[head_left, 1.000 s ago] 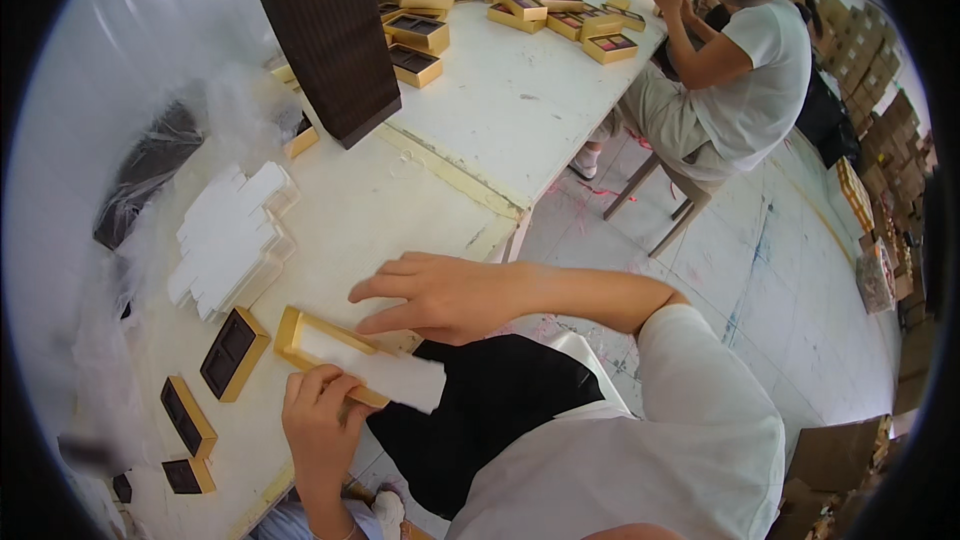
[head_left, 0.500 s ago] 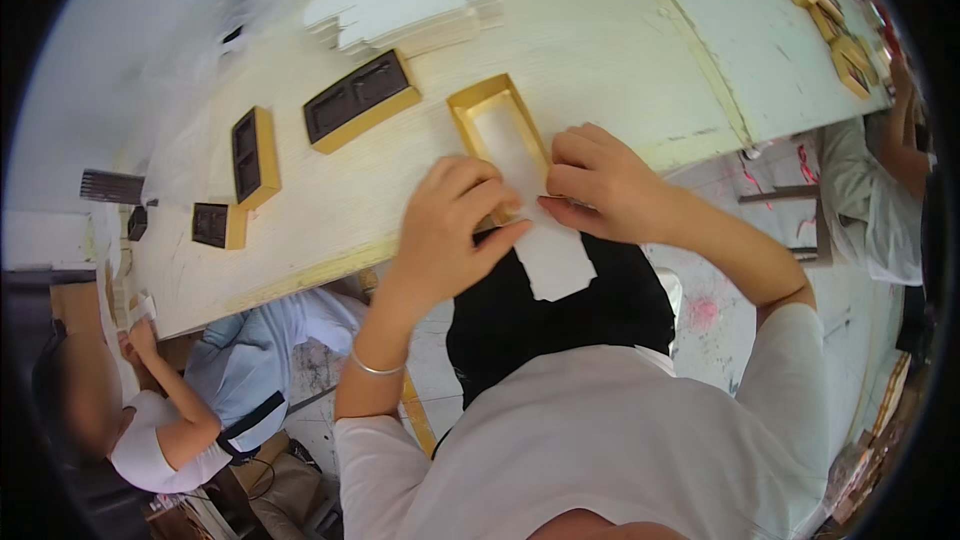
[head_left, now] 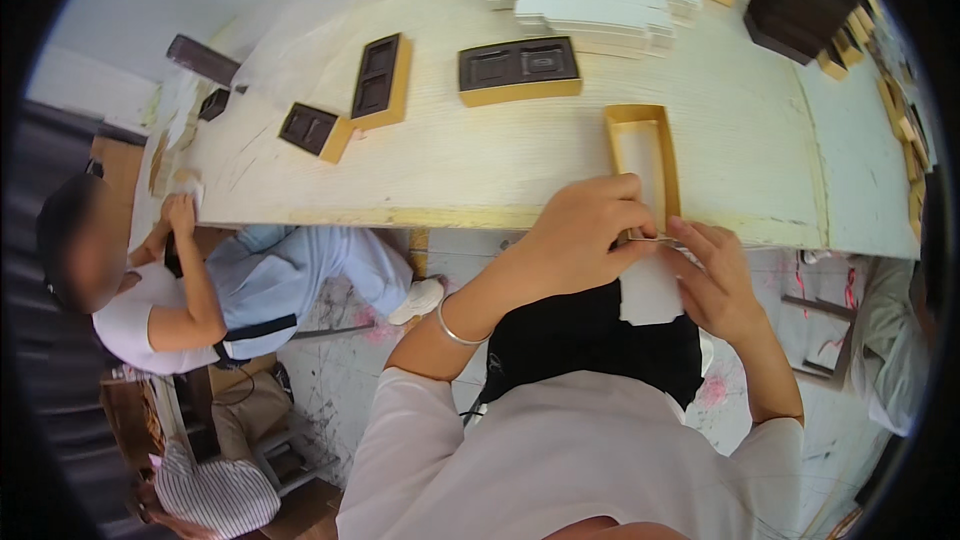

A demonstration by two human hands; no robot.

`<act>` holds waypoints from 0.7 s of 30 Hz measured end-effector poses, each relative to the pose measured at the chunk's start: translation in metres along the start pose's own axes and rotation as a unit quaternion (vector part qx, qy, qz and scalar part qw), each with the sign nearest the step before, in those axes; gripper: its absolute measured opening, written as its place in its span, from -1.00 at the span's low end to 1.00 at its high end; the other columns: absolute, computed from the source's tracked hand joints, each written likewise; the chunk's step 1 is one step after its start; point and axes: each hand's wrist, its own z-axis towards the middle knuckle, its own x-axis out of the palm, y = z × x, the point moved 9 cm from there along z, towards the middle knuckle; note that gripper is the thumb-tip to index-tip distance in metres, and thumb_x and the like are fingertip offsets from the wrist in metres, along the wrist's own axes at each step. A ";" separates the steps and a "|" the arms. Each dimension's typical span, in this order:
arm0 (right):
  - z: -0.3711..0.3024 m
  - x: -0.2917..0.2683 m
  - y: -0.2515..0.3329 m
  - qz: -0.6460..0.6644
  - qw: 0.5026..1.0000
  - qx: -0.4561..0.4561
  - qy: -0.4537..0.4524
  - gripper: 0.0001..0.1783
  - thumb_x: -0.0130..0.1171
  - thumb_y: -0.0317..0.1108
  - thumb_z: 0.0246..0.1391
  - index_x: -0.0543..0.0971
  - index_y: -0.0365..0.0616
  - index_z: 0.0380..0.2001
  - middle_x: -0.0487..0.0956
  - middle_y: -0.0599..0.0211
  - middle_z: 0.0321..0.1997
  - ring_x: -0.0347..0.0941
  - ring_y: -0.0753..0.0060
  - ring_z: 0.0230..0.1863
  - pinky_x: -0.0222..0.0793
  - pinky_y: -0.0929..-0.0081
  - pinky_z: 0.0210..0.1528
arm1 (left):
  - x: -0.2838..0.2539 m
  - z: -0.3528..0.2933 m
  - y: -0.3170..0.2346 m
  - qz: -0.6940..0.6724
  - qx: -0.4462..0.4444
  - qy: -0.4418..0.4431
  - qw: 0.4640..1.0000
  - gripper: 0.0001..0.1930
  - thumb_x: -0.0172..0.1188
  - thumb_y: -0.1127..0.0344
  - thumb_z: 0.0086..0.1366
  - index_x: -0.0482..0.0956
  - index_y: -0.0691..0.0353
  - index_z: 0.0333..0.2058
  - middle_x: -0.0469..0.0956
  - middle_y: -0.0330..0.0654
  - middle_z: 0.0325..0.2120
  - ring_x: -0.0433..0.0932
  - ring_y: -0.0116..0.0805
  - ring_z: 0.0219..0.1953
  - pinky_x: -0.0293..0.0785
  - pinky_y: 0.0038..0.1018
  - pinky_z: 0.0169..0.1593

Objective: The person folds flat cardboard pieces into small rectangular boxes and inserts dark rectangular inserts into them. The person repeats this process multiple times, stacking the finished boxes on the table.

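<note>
A long gold cardboard box [head_left: 672, 155] with a white inner floor lies at the table's front edge. From its near end a white flap [head_left: 650, 292] hangs out over my lap. My left hand [head_left: 592, 230] is closed at the near left corner, thumb and fingers pinching the card. On the near right corner my right hand [head_left: 718, 278] has its thumb and fingers closed on the same end, beside the flap. My fingers partly hide the fold between them.
Gold boxes with dark inserts, one wide [head_left: 520, 92], one tall [head_left: 400, 85] and one small [head_left: 335, 140], stand to the left. Behind lie a stack of white card blanks [head_left: 600, 0] and a dark block [head_left: 790, 0]. A co-worker [head_left: 150, 310] sits at the left.
My view has swung left, so the table and boxes appear farther right. Both hands have stayed at the box's near end, and their fingers now pinch its corners.
</note>
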 end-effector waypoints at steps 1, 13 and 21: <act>0.002 -0.002 -0.002 0.012 1.000 -0.004 -0.007 -0.60 0.23 -0.67 -0.28 0.51 -0.23 -0.24 0.48 0.07 -0.01 0.46 0.13 -0.19 0.37 0.33 -0.18 | -0.002 -0.002 0.001 -0.013 -0.004 0.015 1.000 -0.81 0.29 0.25 0.14 0.59 0.25 -0.37 0.44 -0.19 -0.51 0.47 -0.32 -0.49 0.37 -0.49 -0.42; 0.001 0.016 -0.034 0.212 0.950 0.200 -0.112 -0.54 0.25 -0.64 -0.06 0.44 -0.15 -0.05 0.39 0.13 -0.01 0.32 0.46 -0.40 0.34 0.56 -0.38 | -0.013 -0.002 0.023 -0.100 -0.108 -0.111 0.983 -0.71 0.14 0.42 0.26 0.34 0.23 -0.06 0.46 -0.11 -0.13 0.46 -0.40 -0.48 0.37 -0.60 -0.38; 0.024 0.008 -0.019 -0.008 0.993 0.121 -0.009 -0.73 0.25 -0.50 -0.18 0.56 -0.19 -0.29 0.45 0.23 -0.27 0.39 0.18 -0.34 0.29 0.30 -0.30 | -0.006 -0.013 -0.010 0.047 0.050 -0.159 0.985 -0.82 0.34 0.46 0.05 0.52 0.35 -0.39 0.45 -0.13 -0.26 0.49 -0.27 -0.44 0.43 -0.44 -0.40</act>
